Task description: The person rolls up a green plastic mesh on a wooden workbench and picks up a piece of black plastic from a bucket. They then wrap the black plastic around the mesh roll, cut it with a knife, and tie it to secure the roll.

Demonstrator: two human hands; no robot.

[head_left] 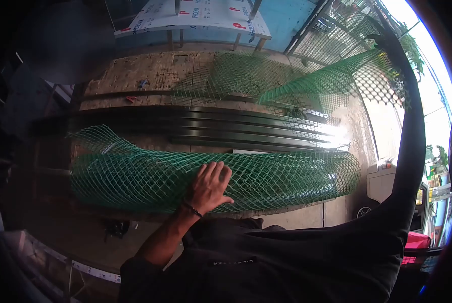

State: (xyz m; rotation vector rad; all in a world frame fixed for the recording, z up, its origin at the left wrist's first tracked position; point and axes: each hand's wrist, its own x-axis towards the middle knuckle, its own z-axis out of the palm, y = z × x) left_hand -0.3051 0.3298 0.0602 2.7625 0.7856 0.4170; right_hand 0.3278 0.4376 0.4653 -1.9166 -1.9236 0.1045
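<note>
"Pressing or gripping, the left hand (209, 188)?"

"Unclenched, palm down on the green mesh roll (281, 177), apparently steadying its curve along the near edge of the wooden tabletop (127, 73)."

"The right hand (378, 39)?"

"Raised in shadow beside loose green netting (319, 81), perhaps keeping it lifted; grip cannot be determined. Metal bars (221, 125) lie lengthwise beyond the roll."
</note>
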